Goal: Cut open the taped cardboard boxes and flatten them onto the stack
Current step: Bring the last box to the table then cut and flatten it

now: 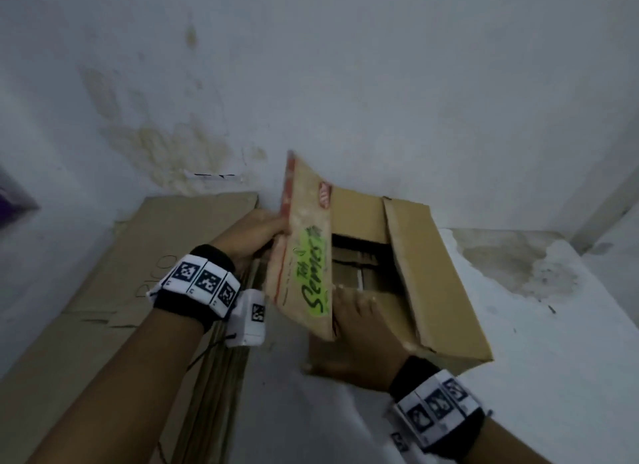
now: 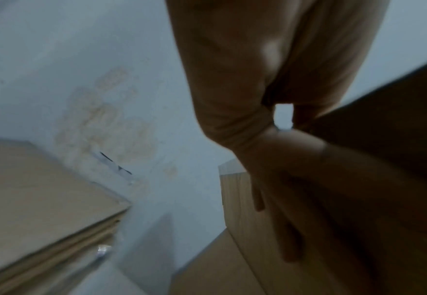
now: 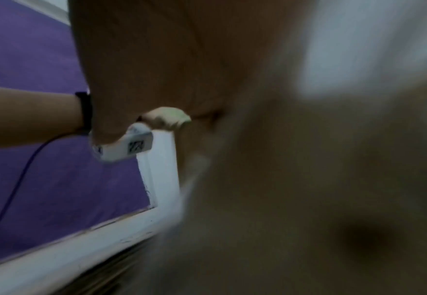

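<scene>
An open brown cardboard box [image 1: 432, 256] stands on the white floor by the wall, its top flaps raised. My left hand [image 1: 268, 229] grips the box's left flap [image 1: 304, 252], which carries a green label and red print and stands nearly upright. In the left wrist view the left hand [image 2: 283, 159] pinches the dark flap [image 2: 397, 139]. My right hand [image 1: 356, 313] lies spread against the box's near side, fingers reaching its top edge and thumb low. The stack of flattened cardboard [image 1: 138, 273] lies left of the box. The right wrist view is blurred.
A stained white wall [image 1: 311, 83] rises right behind the box and the stack. The floor [image 1: 536, 325] right of the box shows worn, stained patches. A purple surface [image 3: 43, 179] with a white border shows in the right wrist view, beside my left forearm.
</scene>
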